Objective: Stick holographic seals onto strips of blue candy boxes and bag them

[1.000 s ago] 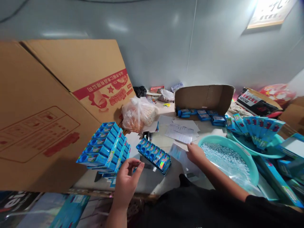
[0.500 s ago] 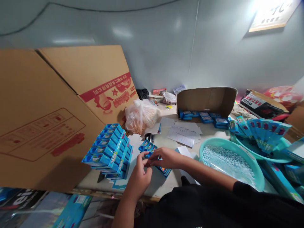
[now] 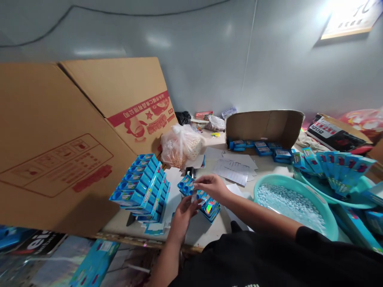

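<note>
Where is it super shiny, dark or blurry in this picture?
Head view: glare washes out part of the wall sign; head view: pale shine streaks the gray wall; head view: shadow darkens the big cardboard box low down; head view: the pale strip between the left hand and right hand looks too blurry to name.
</note>
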{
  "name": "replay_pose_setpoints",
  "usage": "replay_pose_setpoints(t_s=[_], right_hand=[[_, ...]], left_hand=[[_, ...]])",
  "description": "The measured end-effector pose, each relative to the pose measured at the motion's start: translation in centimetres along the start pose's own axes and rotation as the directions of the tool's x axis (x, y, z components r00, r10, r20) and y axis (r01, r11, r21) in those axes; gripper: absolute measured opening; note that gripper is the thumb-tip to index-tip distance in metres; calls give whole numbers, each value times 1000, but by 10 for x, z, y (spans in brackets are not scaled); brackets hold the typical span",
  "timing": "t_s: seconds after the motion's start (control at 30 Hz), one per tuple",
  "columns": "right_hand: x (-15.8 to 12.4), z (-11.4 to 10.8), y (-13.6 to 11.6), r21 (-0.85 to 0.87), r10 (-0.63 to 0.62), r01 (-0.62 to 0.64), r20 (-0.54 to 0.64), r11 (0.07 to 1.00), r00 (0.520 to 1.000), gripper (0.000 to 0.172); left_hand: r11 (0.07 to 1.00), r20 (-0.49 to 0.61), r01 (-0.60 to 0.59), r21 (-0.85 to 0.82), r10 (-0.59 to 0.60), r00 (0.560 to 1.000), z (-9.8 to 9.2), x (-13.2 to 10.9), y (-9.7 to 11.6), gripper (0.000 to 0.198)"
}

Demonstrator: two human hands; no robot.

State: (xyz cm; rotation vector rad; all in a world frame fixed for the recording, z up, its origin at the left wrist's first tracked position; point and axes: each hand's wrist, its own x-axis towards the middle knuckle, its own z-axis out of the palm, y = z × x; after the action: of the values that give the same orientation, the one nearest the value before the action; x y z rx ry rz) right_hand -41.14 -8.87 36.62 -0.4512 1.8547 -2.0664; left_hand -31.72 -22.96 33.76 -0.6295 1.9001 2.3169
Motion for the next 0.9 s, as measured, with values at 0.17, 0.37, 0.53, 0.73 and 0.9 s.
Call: replay_pose_setpoints(t_s=[0.17, 0.37, 0.53, 0.73, 0.9], right_hand=[[8, 1, 22, 60, 95, -89, -107, 994, 990, 27], [6, 3, 36, 143, 205, -194, -68, 971, 976, 34], [7, 7, 39, 152, 247, -233, -82, 961, 966, 42], [14, 5, 53, -100, 153, -171, -163, 980, 975, 27], [13, -4, 59, -442, -24, -36, -130, 896, 991, 14]], left_hand=[[999, -96, 39, -5, -39, 995, 3, 8, -13, 52], [998, -140, 56, 8, -54, 989, -5, 8, -17, 44], [999, -162, 31, 40, -24, 987, -6, 8, -19, 48], [988, -194, -64, 142, 91, 977, -10, 17, -35, 49], [963, -227, -95, 251, 154, 962, -16, 21, -50, 46]])
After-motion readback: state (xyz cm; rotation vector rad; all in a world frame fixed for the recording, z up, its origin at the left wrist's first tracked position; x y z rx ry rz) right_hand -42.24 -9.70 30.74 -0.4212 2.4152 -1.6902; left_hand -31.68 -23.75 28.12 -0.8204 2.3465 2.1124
